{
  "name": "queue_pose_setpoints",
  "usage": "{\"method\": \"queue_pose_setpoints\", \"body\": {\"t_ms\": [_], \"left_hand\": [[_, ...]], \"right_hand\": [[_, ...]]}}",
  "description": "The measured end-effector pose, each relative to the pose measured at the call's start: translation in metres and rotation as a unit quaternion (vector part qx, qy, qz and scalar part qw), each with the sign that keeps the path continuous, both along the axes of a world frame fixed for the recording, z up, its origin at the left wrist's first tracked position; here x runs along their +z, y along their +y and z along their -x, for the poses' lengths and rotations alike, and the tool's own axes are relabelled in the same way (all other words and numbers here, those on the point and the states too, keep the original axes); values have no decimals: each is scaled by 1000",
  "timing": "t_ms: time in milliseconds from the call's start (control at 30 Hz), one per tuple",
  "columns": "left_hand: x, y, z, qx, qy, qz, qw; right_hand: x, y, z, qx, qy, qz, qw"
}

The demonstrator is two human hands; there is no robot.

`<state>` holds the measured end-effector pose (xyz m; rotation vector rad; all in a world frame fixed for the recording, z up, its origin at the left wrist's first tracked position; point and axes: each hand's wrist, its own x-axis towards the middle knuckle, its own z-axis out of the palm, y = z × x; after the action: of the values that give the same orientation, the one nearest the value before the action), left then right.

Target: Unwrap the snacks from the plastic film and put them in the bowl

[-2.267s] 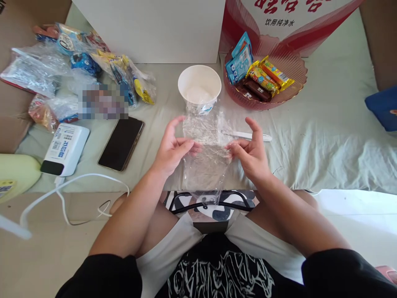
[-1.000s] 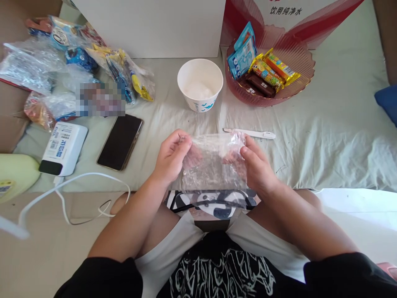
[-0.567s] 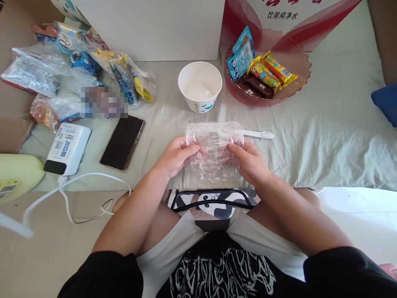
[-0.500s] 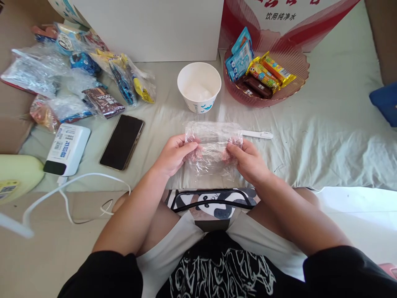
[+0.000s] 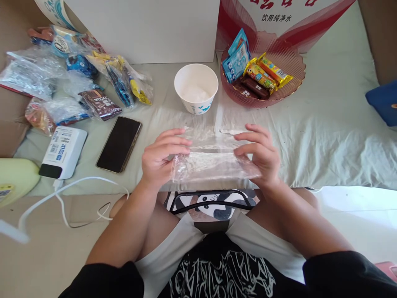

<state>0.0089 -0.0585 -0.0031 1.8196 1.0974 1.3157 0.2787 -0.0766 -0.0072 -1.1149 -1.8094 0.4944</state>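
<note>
A clear, crinkled plastic bag (image 5: 214,166) is stretched between my two hands, just in front of the paper bowl. My left hand (image 5: 157,159) grips its left side, with fingers over the top and the thumb hidden beneath. On the opposite side, my right hand (image 5: 262,156) pinches the bag, its upper fingers partly spread. The white paper bowl (image 5: 196,89) has blue marks on its outside and something whitish inside that I cannot make out. Under the bag and my right hand, the white-handled utensil is mostly hidden.
At the right back, a pink ribbed glass bowl (image 5: 301,78) holds several wrapped snacks. Plastic snack packets (image 5: 101,103) pile up at the left. A phone (image 5: 119,144), a white device (image 5: 63,152) with a cable and a yellow-green bottle (image 5: 17,182) lie nearby. Large boxes (image 5: 145,31) stand behind.
My hands have moved apart and turned with fingers upward, spreading the bag wider and lower. The white utensil handle seen to the right earlier is now covered.
</note>
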Motion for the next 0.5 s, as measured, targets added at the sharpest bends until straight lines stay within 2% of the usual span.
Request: {"method": "queue_pose_setpoints", "body": {"t_ms": [133, 200, 300, 400, 500], "left_hand": [[-12, 4, 9, -49, 143, 56, 987], [-17, 4, 12, -70, 201, 74, 974], [-15, 0, 14, -92, 229, 55, 968], [-7, -5, 13, -114, 195, 26, 974], [-4, -8, 11, -120, 155, 75, 978]], "right_hand": [[-20, 4, -5, 112, -138, 39, 983], [-30, 5, -6, 146, -171, 55, 973], [-36, 6, -6, 142, -168, 69, 973], [-35, 6, -4, 108, -159, 79, 978], [-34, 8, -1, 92, -141, 68, 983]]}}
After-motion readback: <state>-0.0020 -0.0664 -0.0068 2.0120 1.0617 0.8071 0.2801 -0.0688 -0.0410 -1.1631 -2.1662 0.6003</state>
